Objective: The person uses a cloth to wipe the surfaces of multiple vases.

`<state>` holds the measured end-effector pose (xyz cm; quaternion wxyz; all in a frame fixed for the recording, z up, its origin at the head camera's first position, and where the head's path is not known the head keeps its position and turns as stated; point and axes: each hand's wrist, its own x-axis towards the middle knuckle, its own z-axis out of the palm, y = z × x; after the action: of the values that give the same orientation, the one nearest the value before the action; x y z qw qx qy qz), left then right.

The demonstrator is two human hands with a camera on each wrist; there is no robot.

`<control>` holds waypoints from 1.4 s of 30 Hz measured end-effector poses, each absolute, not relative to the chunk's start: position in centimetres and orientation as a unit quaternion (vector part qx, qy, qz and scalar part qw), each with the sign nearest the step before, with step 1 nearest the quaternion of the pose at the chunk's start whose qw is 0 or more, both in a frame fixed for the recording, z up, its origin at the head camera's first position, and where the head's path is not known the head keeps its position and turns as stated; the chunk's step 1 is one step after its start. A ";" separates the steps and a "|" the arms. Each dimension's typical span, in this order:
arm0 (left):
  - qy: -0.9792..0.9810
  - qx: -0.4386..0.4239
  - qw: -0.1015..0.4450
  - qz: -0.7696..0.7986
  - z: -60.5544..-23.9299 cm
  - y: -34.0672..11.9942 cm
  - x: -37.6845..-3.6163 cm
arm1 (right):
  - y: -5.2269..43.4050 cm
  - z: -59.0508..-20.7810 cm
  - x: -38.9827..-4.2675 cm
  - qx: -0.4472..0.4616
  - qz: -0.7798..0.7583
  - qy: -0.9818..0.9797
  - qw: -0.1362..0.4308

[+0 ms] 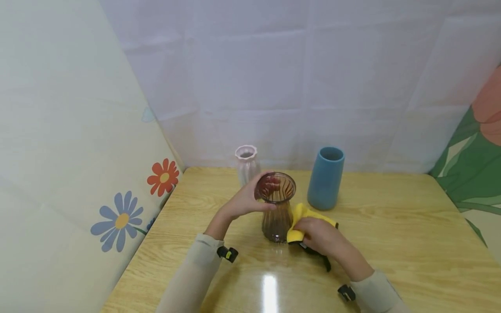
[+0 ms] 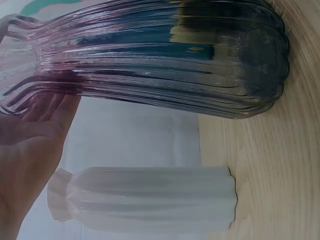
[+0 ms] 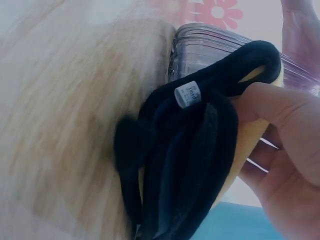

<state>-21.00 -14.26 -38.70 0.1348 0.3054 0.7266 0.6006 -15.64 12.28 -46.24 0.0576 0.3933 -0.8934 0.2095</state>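
A ribbed, purple-tinted glass vase (image 1: 277,219) stands upright near the middle of the table. My left hand (image 1: 248,199) grips it just below the rim, thumb in front and fingers round the far side. In the left wrist view the glass vase (image 2: 150,60) fills the top. My right hand (image 1: 318,234) pinches a yellow cloth (image 1: 309,213) with black edging against the vase's lower right side. Close up in the right wrist view, the cloth's dark folds (image 3: 190,150) and a small white label (image 3: 188,94) show between thumb and vase.
Behind the left hand stands a pale pink fluted vase (image 1: 247,167), also in the left wrist view. A tall blue vase (image 1: 326,182) stands at the back right. The wooden table (image 1: 399,226) meets a white cloth backdrop (image 1: 250,78) at its far edge.
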 end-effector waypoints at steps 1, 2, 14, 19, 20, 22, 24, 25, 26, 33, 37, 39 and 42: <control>0.725 0.307 0.136 0.601 -38.7 -14.3 -21.0 | 12.3 -46.3 -15.6 0.392 0.210 -0.894 0.052; 0.725 0.308 0.138 0.600 -38.7 -14.3 -21.1 | 12.2 -46.4 -15.5 0.393 0.210 -0.894 0.049; 0.746 0.274 0.087 0.601 -39.0 -14.5 -19.8 | 13.4 -46.1 -14.8 0.389 0.233 -0.877 0.158; 0.776 0.204 -0.001 0.596 -39.3 -13.4 -17.7 | 14.4 -44.7 -14.8 0.372 0.308 -0.839 0.250; 0.780 0.189 -0.016 0.597 -39.4 -13.1 -17.3 | 14.5 -44.3 -14.8 0.368 0.320 -0.832 0.265; 0.781 0.165 -0.043 0.600 -39.4 -12.5 -16.7 | 14.6 -43.8 -14.9 0.353 0.339 -0.821 0.293; 0.784 0.149 -0.064 0.599 -39.3 -11.9 -16.3 | 14.5 -43.3 -14.9 0.335 0.352 -0.815 0.317; 0.787 0.144 -0.073 0.596 -39.3 -11.6 -16.1 | 14.5 -43.0 -14.9 0.326 0.355 -0.813 0.327; 0.791 0.138 -0.080 0.590 -39.2 -11.4 -15.9 | 14.4 -42.9 -14.9 0.319 0.356 -0.812 0.335; 0.807 0.112 -0.102 0.571 -39.5 -10.4 -15.7 | 13.7 -42.1 -14.9 0.291 0.362 -0.803 0.373; 0.808 0.102 -0.107 0.570 -39.6 -10.1 -15.8 | 13.5 -41.9 -14.9 0.288 0.370 -0.797 0.381; 0.808 0.102 -0.108 0.570 -39.5 -10.0 -15.8 | 13.4 -41.9 -15.0 0.288 0.375 -0.793 0.385; 0.809 0.103 -0.104 0.569 -39.4 -10.0 -15.8 | 13.3 -41.9 -15.1 0.292 0.380 -0.786 0.390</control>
<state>-15.80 -10.02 -39.40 -0.1043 0.1028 0.8089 0.5695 -15.12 13.26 -41.87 0.3904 0.2922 -0.7860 0.3800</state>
